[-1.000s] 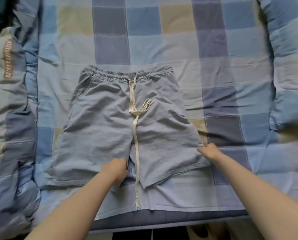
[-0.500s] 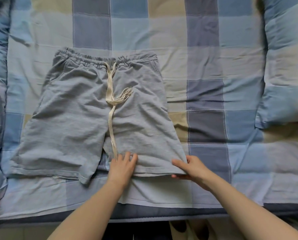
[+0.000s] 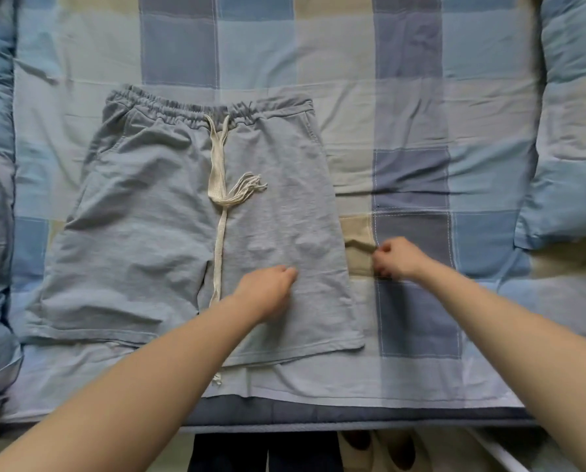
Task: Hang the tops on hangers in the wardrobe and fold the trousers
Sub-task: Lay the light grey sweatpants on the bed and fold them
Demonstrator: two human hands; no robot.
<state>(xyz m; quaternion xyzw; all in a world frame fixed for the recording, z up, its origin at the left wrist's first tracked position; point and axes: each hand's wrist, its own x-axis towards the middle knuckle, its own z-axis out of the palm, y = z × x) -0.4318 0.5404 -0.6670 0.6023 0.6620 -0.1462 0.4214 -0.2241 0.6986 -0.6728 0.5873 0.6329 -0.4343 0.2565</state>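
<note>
The grey shorts (image 3: 169,233) lie flat on the checked bed sheet (image 3: 410,107), waistband far, leg hems near the bed's front edge. The left hand (image 3: 267,292) rests on the right leg, fingers curled under. The right hand (image 3: 399,258), loosely curled, is just past the shorts' right edge; what it holds, I cannot tell. Bare sheet stretches right toward the quilt (image 3: 571,131).

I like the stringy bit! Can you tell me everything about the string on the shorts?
The drawstring is cream-white, flat and woven-looking cord. It comes out of the middle of the grey shorts' elastic waistband. One end folds back into a frayed tassel; the other runs straight down between the legs, past the hem, onto the checked bedsheet. Neither hand touches it.
</note>
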